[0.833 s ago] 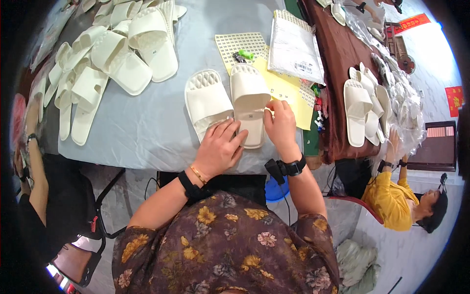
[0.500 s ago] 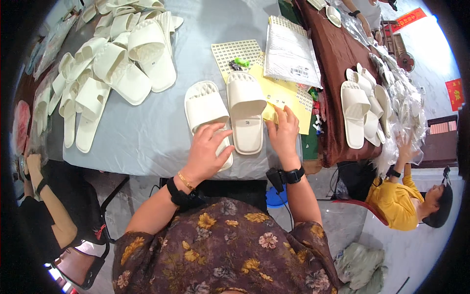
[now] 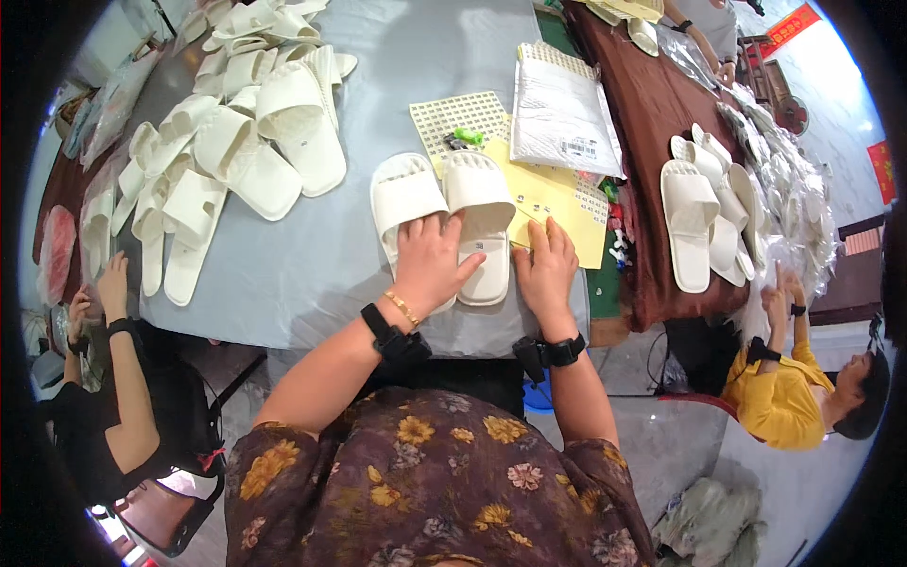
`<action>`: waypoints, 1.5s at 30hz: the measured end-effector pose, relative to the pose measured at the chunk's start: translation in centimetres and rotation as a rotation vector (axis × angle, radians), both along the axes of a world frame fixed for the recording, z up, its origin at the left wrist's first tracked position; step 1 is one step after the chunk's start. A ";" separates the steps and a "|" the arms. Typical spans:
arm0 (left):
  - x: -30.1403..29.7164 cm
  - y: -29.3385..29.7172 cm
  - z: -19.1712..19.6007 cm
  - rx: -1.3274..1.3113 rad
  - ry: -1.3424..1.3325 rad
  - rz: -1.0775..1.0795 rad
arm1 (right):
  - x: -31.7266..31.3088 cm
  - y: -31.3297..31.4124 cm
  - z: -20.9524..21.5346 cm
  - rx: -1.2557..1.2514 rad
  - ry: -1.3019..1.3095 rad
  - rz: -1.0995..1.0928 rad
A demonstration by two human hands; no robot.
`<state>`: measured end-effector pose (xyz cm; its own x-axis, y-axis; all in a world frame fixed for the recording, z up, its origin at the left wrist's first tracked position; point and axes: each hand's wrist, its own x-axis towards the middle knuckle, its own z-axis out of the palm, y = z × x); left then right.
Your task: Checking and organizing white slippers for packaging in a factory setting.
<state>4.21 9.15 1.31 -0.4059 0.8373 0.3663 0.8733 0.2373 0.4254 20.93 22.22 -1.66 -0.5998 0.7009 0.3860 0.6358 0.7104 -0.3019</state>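
Two bare hands work apart from each other at the near edge of the grey table cover (image 3: 283, 293). Clock positions are read from the slipper pair, with 12 pointing away from the wearer.

Left hand (image 3: 425, 260): laid over the left slipper (image 3: 408, 198), fingers at the strap, thumb spread toward the neighbouring insole. This position probably steadies the pair; whether the fingertips grip the strap's edge cannot be told. Right hand (image 3: 548, 269): just beside the right slipper (image 3: 482, 206), fingertips at the near margin of the yellow sheet (image 3: 588, 253). Whether they pinch it cannot be told.

Slipper pair: side by side, toes toward 12, soles down, so the insoles face the wearer. Yellow sheet: at 3 o'clock, presumably set there for short reach by the right hand. Label sheet (image 3: 453, 115): at 12 o'clock, with a small green item (image 3: 468, 136) on it.

White padded package (image 3: 564, 118): between 1 and 2 o'clock, overlapping the yellow sheet, perhaps weighting it. Slipper heap (image 3: 267, 178): at 10 o'clock, likely kept aside to leave working room. Farther out, brown-covered table (image 3: 638, 227): at 3 o'clock, bearing more white slippers (image 3: 690, 222).
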 end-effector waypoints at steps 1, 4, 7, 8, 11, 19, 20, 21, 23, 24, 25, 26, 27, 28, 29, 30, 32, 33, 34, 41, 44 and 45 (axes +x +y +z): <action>0.1 0.2 -0.2 -0.002 0.010 0.008 | 0.0 -0.1 0.0 -0.005 0.001 -0.004; 0.1 0.4 -0.5 0.001 -0.088 0.028 | 0.1 -0.3 0.2 -0.006 0.003 0.000; -0.5 -0.4 -0.1 0.115 -0.182 -0.023 | 0.2 -0.3 0.2 -0.013 0.002 0.001; -0.9 -0.8 1.0 0.120 -0.246 -0.041 | 0.4 -0.3 0.3 -0.008 -0.005 -0.004; -2.2 -2.4 2.0 0.445 -0.761 -0.193 | 0.5 -0.1 0.1 -0.004 0.008 -0.011; -8.2 -10.1 -5.7 0.917 -1.785 -0.350 | 0.3 0.3 -0.2 -0.005 0.020 -0.015; -7.8 -9.9 -5.1 1.112 -2.065 -0.523 | 0.6 0.3 -0.2 -0.005 0.016 -0.023; -7.2 -9.8 -4.4 1.317 -2.330 -0.704 | 0.6 0.3 -0.1 -0.007 0.013 -0.023; -7.2 -10.0 -4.4 1.537 -2.561 -0.905 | 0.2 0.0 0.1 -0.016 0.010 -0.018; -7.7 -10.1 -4.9 1.297 -2.114 -0.706 | -0.1 -0.1 0.2 -0.020 -0.001 -0.015; -8.2 -10.3 -5.3 1.052 -1.667 -0.510 | -0.3 -0.1 0.2 -0.021 0.008 0.004; -7.5 -8.9 -2.6 1.052 -1.864 -0.364 | 0.4 0.2 -0.1 -0.015 -0.020 -0.030; -7.1 -8.1 -0.3 1.066 -1.840 -0.353 | 0.4 0.2 -0.2 -0.009 -0.034 -0.040; -6.8 -7.6 1.5 1.042 -2.003 -0.454 | 0.5 0.2 -0.3 -0.003 -0.025 -0.032; -6.4 -7.2 2.7 1.005 -2.173 -0.564 | 0.6 0.1 -0.3 -0.005 -0.016 -0.010; -6.1 -7.2 3.7 1.023 -2.151 -0.555 | 0.6 0.2 -0.3 -0.011 -0.031 -0.021; -5.8 -7.3 5.1 1.001 -2.239 -0.416 | 0.5 0.0 -0.1 -0.021 -0.039 -0.026; -6.1 -7.8 5.5 1.017 -2.221 -0.411 | 0.3 -0.1 -0.1 -0.021 -0.031 -0.009; -6.3 -8.3 5.8 0.972 -2.131 -0.363 | 0.1 -0.1 -0.1 -0.024 -0.024 -0.005; -8.3 -10.1 6.7 0.618 -1.406 -0.093 | 0.6 0.3 -0.1 -0.013 -0.015 -0.011; -12.3 -10.5 8.3 0.369 -0.922 0.122 | 1.5 0.7 -0.3 0.009 0.012 -0.015; -14.0 -10.6 8.6 0.247 -0.713 0.212 | 1.8 1.0 -0.6 0.021 0.029 -0.011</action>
<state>-9.77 -1.42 9.95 -0.7551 0.6441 0.1223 0.3158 0.1938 0.9288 22.76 23.24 -2.23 -0.5808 0.6990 0.4173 0.6349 0.7097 -0.3053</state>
